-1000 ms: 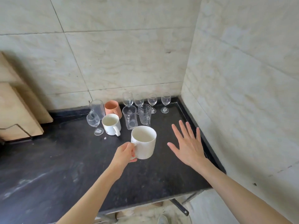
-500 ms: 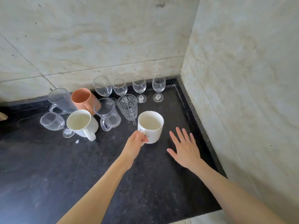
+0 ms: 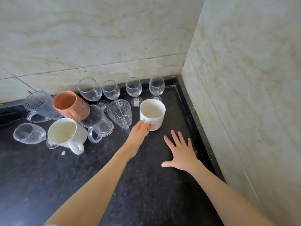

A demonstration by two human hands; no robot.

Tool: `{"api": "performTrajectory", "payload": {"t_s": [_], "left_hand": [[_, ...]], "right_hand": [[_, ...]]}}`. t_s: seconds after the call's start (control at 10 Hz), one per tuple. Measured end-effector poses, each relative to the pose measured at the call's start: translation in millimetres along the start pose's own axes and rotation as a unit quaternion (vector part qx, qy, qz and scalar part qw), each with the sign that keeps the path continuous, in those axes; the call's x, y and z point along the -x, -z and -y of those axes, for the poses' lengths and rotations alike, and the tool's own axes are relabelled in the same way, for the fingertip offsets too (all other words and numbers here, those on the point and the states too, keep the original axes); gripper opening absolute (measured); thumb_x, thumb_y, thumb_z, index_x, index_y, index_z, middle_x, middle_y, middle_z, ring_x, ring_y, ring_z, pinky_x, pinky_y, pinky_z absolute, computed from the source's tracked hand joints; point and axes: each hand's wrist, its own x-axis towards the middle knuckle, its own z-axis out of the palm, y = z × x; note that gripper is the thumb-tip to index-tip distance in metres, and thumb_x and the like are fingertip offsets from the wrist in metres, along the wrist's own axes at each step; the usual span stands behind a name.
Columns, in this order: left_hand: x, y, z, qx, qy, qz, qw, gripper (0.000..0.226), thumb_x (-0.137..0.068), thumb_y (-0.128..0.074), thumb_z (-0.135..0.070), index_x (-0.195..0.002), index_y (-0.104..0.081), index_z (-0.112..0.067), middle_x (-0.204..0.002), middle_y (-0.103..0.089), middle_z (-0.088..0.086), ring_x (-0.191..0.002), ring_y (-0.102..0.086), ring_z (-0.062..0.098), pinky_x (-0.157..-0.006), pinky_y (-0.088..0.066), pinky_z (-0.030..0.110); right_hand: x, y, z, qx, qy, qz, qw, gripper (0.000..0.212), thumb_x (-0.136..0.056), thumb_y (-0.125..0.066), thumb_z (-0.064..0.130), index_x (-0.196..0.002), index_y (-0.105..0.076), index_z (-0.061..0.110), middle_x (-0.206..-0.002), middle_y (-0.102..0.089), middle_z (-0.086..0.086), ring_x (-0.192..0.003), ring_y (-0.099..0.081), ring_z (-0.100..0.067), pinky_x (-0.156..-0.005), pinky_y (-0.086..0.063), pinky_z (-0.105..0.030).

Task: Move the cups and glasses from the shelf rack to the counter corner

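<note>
No legible text, brand, number or sign appears on any item in view. The white mug [image 3: 152, 113] carries a small dark mark on its outer wall just beside the handle; it is too small and blurred to read. Two of the stemmed glasses at the wall, the third glass [image 3: 133, 88] and the fourth glass [image 3: 156, 86], show a small pale patch on or near the base, possibly a sticker; no characters can be resolved on either.
</note>
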Motion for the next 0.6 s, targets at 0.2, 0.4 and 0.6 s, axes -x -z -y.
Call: {"api": "performTrajectory", "payload": {"t_s": [0.2,0.4,0.6], "left_hand": [[-9.3,6.3,-2.9,-0.036,0.014,0.007,0.999,0.026,-0.095,-0.040,-0.028,-0.088,-0.057,-0.010,-0.108,-0.058,0.008,-0.117,-0.051,0.027,-0.107,-0.036,0.039],[-7.7,7.6,2.1,-0.058,0.045,0.004,0.997,0.037,-0.096,-0.041,-0.031,-0.116,-0.052,-0.002,-0.121,-0.055,0.009,-0.118,-0.050,0.022,-0.108,-0.036,0.043],[-3.7,2.4,0.9,-0.132,-0.004,-0.051,0.990,0.030,-0.098,-0.034,-0.035,-0.094,-0.056,-0.015,-0.099,-0.056,0.010,-0.083,-0.049,0.009,-0.073,-0.040,0.023]], "right_hand": [[0.0,3.2,-0.2,-0.005,0.006,0.007,1.000,0.110,-0.065,-0.054,0.077,-0.144,0.011,0.035,-0.156,0.021,-0.004,-0.142,0.018,-0.031,-0.111,0.002,-0.058],[3.4,12.0,2.6,-0.004,-0.001,0.020,1.000,0.109,-0.066,-0.055,0.075,-0.145,0.010,0.035,-0.156,0.021,-0.004,-0.142,0.018,-0.031,-0.112,0.001,-0.058],[4.8,15.5,2.6,-0.016,-0.006,0.019,1.000,0.108,-0.066,-0.054,0.075,-0.145,0.009,0.036,-0.156,0.020,-0.003,-0.142,0.018,-0.029,-0.113,0.001,-0.057]]}}
